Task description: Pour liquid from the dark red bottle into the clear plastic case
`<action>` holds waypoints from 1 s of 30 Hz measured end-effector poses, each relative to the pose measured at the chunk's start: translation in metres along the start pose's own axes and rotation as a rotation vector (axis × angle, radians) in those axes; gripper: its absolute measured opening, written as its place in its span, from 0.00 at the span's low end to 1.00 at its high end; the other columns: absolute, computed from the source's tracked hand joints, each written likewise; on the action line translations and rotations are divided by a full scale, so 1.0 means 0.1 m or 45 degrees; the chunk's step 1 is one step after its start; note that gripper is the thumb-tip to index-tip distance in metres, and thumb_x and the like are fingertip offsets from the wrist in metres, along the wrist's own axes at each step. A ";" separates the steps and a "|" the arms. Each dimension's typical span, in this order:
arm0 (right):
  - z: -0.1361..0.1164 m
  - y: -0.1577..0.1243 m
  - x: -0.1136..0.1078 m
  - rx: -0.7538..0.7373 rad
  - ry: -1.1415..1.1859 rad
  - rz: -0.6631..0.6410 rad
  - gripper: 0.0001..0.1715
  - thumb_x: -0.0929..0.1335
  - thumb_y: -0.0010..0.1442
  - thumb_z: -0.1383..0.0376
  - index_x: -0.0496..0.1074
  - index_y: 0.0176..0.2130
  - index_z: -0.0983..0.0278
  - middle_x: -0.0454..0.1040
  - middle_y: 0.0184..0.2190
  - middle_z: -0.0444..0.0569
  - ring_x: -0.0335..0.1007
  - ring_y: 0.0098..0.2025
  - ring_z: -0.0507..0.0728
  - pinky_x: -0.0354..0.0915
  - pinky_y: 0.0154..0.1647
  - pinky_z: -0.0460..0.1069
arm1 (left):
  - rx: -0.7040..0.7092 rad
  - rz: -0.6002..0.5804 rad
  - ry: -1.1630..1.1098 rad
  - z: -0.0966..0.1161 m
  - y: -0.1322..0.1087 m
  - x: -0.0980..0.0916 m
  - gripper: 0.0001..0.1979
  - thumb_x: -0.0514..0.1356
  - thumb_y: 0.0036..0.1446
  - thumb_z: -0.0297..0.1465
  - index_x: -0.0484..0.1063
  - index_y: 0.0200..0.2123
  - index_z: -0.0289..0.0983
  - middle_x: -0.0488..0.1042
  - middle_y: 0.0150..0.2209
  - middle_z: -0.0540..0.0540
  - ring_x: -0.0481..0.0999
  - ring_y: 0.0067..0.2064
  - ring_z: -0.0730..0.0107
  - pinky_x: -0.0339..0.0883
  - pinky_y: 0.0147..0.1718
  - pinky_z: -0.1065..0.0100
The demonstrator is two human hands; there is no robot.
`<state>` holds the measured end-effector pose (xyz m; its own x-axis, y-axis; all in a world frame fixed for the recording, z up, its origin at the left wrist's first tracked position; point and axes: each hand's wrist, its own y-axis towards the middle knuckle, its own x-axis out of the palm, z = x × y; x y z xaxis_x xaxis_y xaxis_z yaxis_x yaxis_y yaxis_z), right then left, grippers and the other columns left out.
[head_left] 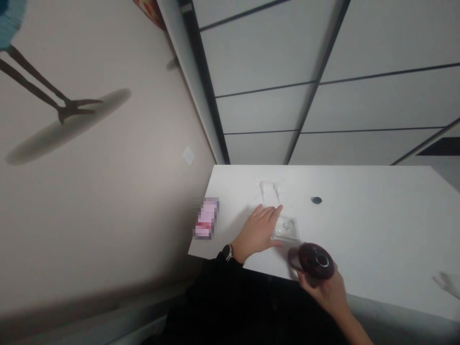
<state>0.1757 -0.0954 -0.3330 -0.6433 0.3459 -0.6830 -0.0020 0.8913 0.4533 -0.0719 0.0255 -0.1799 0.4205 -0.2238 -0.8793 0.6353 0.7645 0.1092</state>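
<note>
Right hand (328, 292) nearest, fingers clamped on one dark maroon round object (313, 261) over the bench's near edge.
One smooth white bench (377, 230); left hand (257, 232) flat, fingers apart, touching one clear plastic box (286, 229); one clear packet (269, 189) beyond; one blurred pink item (206, 218) left; one small black disc (316, 200) apart.

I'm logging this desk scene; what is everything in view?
table: one, white, right half of view
clear tray: one, transparent, beside the left hand
clear packet: one, transparent, behind the tray
small disc: one, black, mid-table
pink box: one, blurred, table's left edge
wall switch: one, white, beige wall
watch: one, dark, left wrist
round container: one, maroon, in right hand
left hand: one, flat on table, touching tray
right hand: one, gripping the container
</note>
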 end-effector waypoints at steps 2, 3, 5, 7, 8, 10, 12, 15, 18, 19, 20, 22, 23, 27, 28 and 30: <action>-0.02 0.00 -0.01 -0.009 -0.005 -0.025 0.23 0.72 0.57 0.50 0.76 0.48 0.59 0.82 0.47 0.59 0.80 0.54 0.77 0.79 0.50 0.73 | -0.006 -0.041 -0.026 0.01 0.11 0.05 0.55 0.79 0.50 0.38 0.55 0.73 0.33 0.73 0.64 0.28 0.72 0.67 0.39 0.52 0.73 0.40; -0.03 0.01 -0.01 -0.004 -0.008 -0.037 0.25 0.72 0.56 0.50 0.76 0.50 0.60 0.82 0.48 0.60 0.80 0.55 0.77 0.79 0.51 0.73 | -0.022 -0.047 -0.046 0.00 0.15 0.09 0.52 0.79 0.49 0.37 0.59 0.72 0.34 0.75 0.62 0.30 0.74 0.65 0.39 0.54 0.73 0.39; -0.06 0.02 -0.02 0.016 -0.026 -0.056 0.29 0.72 0.56 0.50 0.75 0.53 0.61 0.82 0.50 0.61 0.79 0.56 0.76 0.78 0.53 0.72 | -0.058 -0.050 -0.071 -0.03 0.21 0.15 0.45 0.79 0.48 0.35 0.66 0.66 0.35 0.79 0.57 0.33 0.78 0.61 0.39 0.56 0.71 0.39; -0.10 0.05 -0.02 0.037 -0.047 -0.069 0.33 0.72 0.56 0.50 0.73 0.57 0.62 0.81 0.53 0.62 0.78 0.58 0.76 0.77 0.56 0.71 | -0.063 -0.069 -0.049 -0.05 0.26 0.18 0.39 0.80 0.47 0.34 0.71 0.60 0.35 0.80 0.53 0.35 0.80 0.58 0.40 0.58 0.70 0.40; -0.11 0.06 -0.02 0.033 -0.049 -0.077 0.35 0.71 0.56 0.50 0.72 0.59 0.63 0.80 0.55 0.62 0.78 0.59 0.75 0.77 0.57 0.71 | -0.049 -0.081 -0.018 -0.06 0.28 0.18 0.36 0.79 0.48 0.34 0.72 0.58 0.36 0.81 0.51 0.36 0.81 0.56 0.41 0.58 0.70 0.40; -0.13 0.08 -0.02 -0.008 -0.037 -0.086 0.39 0.71 0.57 0.52 0.68 0.64 0.64 0.79 0.57 0.63 0.77 0.60 0.75 0.75 0.59 0.71 | -0.014 -0.088 0.056 -0.06 0.32 0.13 0.33 0.79 0.50 0.36 0.73 0.56 0.37 0.82 0.49 0.39 0.82 0.53 0.45 0.57 0.71 0.41; -0.15 0.10 -0.02 -0.048 -0.013 -0.069 0.43 0.71 0.58 0.54 0.64 0.67 0.67 0.77 0.59 0.65 0.76 0.62 0.75 0.75 0.60 0.72 | 0.001 -0.061 0.114 -0.04 0.35 0.04 0.33 0.77 0.52 0.39 0.72 0.58 0.37 0.82 0.51 0.39 0.82 0.53 0.46 0.56 0.72 0.41; -0.17 0.12 -0.02 -0.032 0.039 -0.045 0.45 0.71 0.59 0.55 0.61 0.68 0.69 0.76 0.60 0.67 0.75 0.63 0.75 0.74 0.61 0.71 | -0.006 0.049 0.079 0.02 0.32 -0.14 0.34 0.76 0.54 0.40 0.70 0.61 0.37 0.80 0.57 0.36 0.80 0.59 0.45 0.54 0.73 0.40; -0.20 0.16 -0.04 0.010 0.106 -0.079 0.43 0.71 0.59 0.55 0.62 0.67 0.68 0.75 0.61 0.67 0.73 0.65 0.75 0.72 0.63 0.71 | -0.024 0.197 0.009 0.12 0.17 -0.31 0.35 0.74 0.56 0.40 0.68 0.63 0.40 0.78 0.61 0.38 0.77 0.63 0.47 0.53 0.74 0.41; -0.21 0.17 -0.05 0.022 0.125 -0.094 0.43 0.71 0.59 0.54 0.63 0.67 0.68 0.75 0.61 0.67 0.72 0.66 0.74 0.71 0.65 0.71 | -0.043 0.249 -0.013 0.16 0.09 -0.36 0.36 0.74 0.56 0.40 0.66 0.64 0.41 0.77 0.62 0.39 0.77 0.63 0.47 0.54 0.74 0.41; -0.21 0.19 -0.06 0.033 0.139 -0.107 0.42 0.71 0.59 0.53 0.64 0.66 0.67 0.75 0.61 0.66 0.72 0.66 0.74 0.70 0.66 0.72 | -0.068 0.300 -0.042 0.21 0.00 -0.40 0.38 0.75 0.56 0.40 0.65 0.65 0.41 0.76 0.63 0.39 0.76 0.64 0.48 0.56 0.74 0.42; -0.21 0.22 -0.09 0.047 0.156 -0.131 0.41 0.71 0.59 0.52 0.66 0.65 0.66 0.76 0.60 0.64 0.72 0.66 0.74 0.67 0.68 0.73 | -0.124 0.380 -0.127 0.30 -0.20 -0.47 0.42 0.75 0.55 0.39 0.61 0.67 0.42 0.76 0.63 0.40 0.76 0.65 0.49 0.62 0.71 0.45; -0.20 0.24 -0.10 0.048 0.161 -0.144 0.40 0.71 0.59 0.51 0.66 0.65 0.66 0.77 0.60 0.63 0.72 0.66 0.74 0.66 0.69 0.73 | -0.152 0.406 -0.180 0.35 -0.31 -0.49 0.42 0.75 0.54 0.39 0.60 0.67 0.42 0.75 0.63 0.40 0.76 0.65 0.49 0.65 0.69 0.46; -0.17 0.28 -0.15 0.040 0.195 -0.198 0.43 0.73 0.58 0.50 0.65 0.66 0.64 0.77 0.60 0.61 0.73 0.65 0.73 0.64 0.71 0.72 | -0.262 0.455 -0.392 0.51 -0.72 -0.45 0.37 0.75 0.55 0.36 0.64 0.64 0.43 0.74 0.62 0.40 0.75 0.65 0.49 0.68 0.68 0.46; -0.17 0.28 -0.16 0.038 0.207 -0.207 0.44 0.73 0.58 0.49 0.65 0.66 0.65 0.77 0.60 0.62 0.73 0.65 0.74 0.64 0.70 0.73 | -0.291 0.457 -0.462 0.54 -0.81 -0.41 0.36 0.74 0.55 0.35 0.65 0.63 0.43 0.74 0.62 0.39 0.74 0.66 0.48 0.66 0.69 0.45; -0.18 0.29 -0.18 0.041 0.235 -0.221 0.45 0.73 0.59 0.48 0.63 0.67 0.65 0.77 0.60 0.63 0.72 0.66 0.75 0.63 0.70 0.74 | -0.349 0.438 -0.663 0.58 -0.97 -0.31 0.37 0.74 0.55 0.34 0.64 0.64 0.43 0.73 0.64 0.39 0.72 0.68 0.48 0.64 0.70 0.45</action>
<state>0.1741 -0.0807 -0.2970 -0.7642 0.1299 -0.6317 -0.1022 0.9427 0.3175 -0.1088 -0.0763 -0.1363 0.8696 -0.1499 -0.4705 0.2517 0.9543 0.1612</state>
